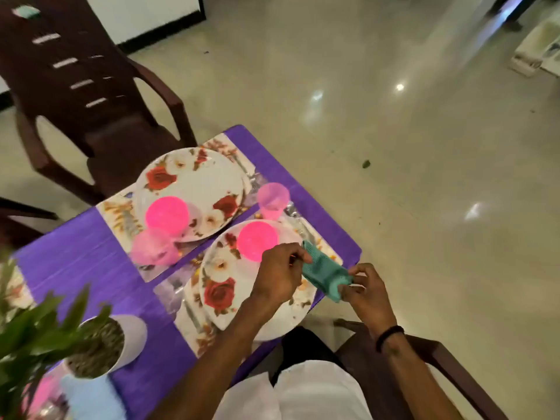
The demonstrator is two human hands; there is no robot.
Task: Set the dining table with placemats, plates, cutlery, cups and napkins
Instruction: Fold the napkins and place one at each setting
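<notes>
Left hand (280, 272) and right hand (365, 287) each pinch an end of the teal napkin (325, 272); long axis runs between them, over the near plate's (230, 301) right rim.

The table (75, 247) is covered in purple. Two floral placemats (118, 212) are laid at 12 o'clock; a potted plant (106, 344) stands at 8 o'clock.

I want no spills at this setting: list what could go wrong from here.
1. The near plate overhangs the table edge; a nudge from the left hand might tip it off.
2. Both hands, the right hand included, hold the teal napkin close to the pink cup, which could be knocked over.
</notes>
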